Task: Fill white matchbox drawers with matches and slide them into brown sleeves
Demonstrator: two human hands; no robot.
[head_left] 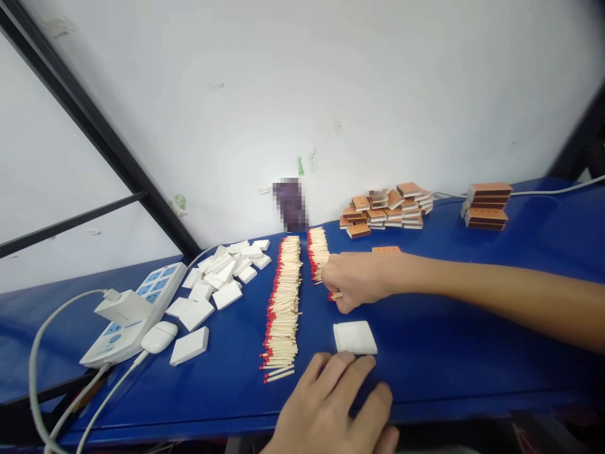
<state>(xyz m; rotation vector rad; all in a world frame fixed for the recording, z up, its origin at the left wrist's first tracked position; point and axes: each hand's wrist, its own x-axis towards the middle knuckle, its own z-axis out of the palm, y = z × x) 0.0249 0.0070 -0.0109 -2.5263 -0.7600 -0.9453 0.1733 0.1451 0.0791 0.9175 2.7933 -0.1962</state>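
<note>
My right hand (352, 280) is closed around a few matches (334, 296), whose red heads poke out on its left side. Just behind it lies a short row of matches (318, 249). A longer row of red-headed matches (283, 296) runs down the middle of the blue table. My left hand (333, 403) rests at the front edge, fingers apart and slightly bent, holding nothing. Right by its fingertips is a flat white piece (355, 337), like a matchbox inner tray. An orange matchbox sleeve or box (386, 250) is partly hidden behind my right wrist.
White matchbox trays (222, 271) lie heaped on the left. Orange matchboxes (387, 208) are piled at the back, with a neat stack (486, 205) farther right. A power strip (137, 315) with a charger, white earbud case (159, 337) and cables occupies the left end.
</note>
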